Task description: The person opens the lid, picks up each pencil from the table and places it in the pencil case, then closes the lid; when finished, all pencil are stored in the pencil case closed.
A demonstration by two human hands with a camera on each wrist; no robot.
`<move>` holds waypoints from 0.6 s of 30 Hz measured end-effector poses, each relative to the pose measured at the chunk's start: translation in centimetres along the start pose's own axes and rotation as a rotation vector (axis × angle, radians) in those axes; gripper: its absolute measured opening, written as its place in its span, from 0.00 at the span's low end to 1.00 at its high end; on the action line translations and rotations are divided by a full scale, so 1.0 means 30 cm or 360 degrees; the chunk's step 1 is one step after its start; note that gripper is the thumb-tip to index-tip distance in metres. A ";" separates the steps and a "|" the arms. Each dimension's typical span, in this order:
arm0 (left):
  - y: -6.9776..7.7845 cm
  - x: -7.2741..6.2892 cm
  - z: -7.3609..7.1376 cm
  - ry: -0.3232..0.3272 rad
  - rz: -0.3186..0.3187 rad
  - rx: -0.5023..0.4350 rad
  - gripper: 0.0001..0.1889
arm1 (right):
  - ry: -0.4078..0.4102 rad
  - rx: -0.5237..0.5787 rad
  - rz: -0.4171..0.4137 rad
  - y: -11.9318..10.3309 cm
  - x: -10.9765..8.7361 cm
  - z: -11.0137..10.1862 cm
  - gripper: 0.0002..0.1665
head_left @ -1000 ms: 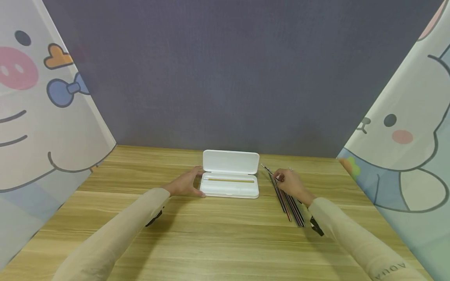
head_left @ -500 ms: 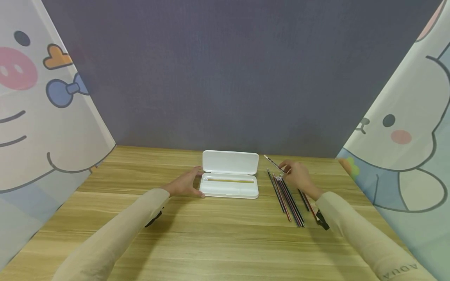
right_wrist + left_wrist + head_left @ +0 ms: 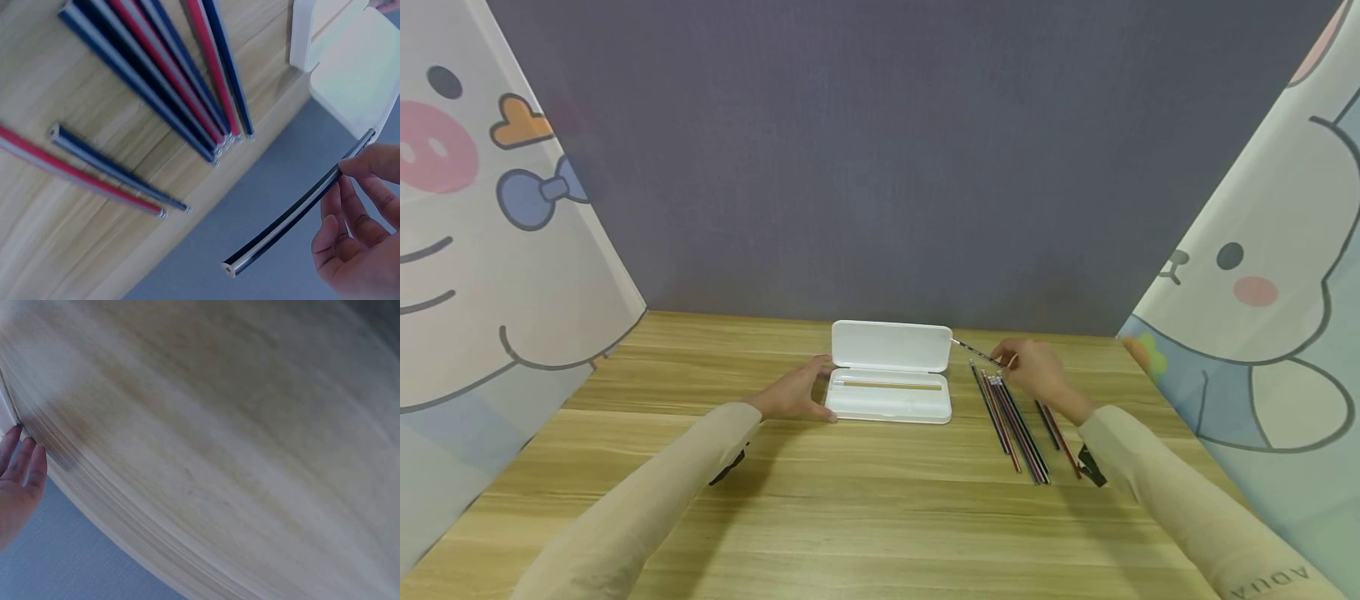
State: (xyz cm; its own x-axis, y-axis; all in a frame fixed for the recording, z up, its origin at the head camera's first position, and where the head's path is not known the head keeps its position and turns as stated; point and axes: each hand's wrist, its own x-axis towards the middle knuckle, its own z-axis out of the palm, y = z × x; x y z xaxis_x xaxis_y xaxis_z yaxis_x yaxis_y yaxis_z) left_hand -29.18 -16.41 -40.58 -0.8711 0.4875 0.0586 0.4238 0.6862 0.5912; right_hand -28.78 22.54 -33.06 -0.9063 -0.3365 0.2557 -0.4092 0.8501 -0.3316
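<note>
**Right hand (image 3: 1033, 372) pinches a striped dark pencil (image 3: 284, 220) near the lid**

And here it is, right of centre in the head view: thumb and fingertips closed narrowly on that pencil, held tilted, its far end by the right edge of the raised white lid (image 3: 891, 346). Whether they touch, I can't tell!

Mid-frame, the white pencil case (image 3: 887, 407) lies open on the wooden table (image 3: 850, 517), one yellow pencil (image 3: 891, 386) along its tray. Over at its left end, the left hand (image 3: 793, 392) is spread wide, thumb at the near corner.

Lower right of centre, a fan of dark and red pencils (image 3: 1018, 429); just right of them, another dark pencil (image 3: 1047, 425) and a red one (image 3: 1069, 452).
</note>
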 end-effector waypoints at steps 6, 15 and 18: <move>0.002 -0.002 -0.001 0.0006 -0.0010 0.0018 0.57 | -0.0082 0.0017 -0.0051 -0.045 0.008 0.040 0.12; 0.005 0.000 0.001 0.0025 -0.0012 0.0073 0.56 | -0.0106 0.0051 -0.0189 -0.119 0.030 0.124 0.14; 0.006 0.002 0.002 0.0025 -0.0014 0.0076 0.55 | -0.0143 0.0064 -0.0220 -0.145 0.045 0.153 0.13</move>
State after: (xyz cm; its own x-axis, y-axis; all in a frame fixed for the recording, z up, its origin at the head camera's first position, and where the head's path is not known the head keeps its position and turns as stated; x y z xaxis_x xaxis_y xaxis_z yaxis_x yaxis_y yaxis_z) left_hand -29.13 -16.23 -40.51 -0.8785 0.4731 0.0663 0.4271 0.7156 0.5527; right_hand -28.71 16.54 -35.44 -0.8462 -0.4853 0.2198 -0.5327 0.7769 -0.3357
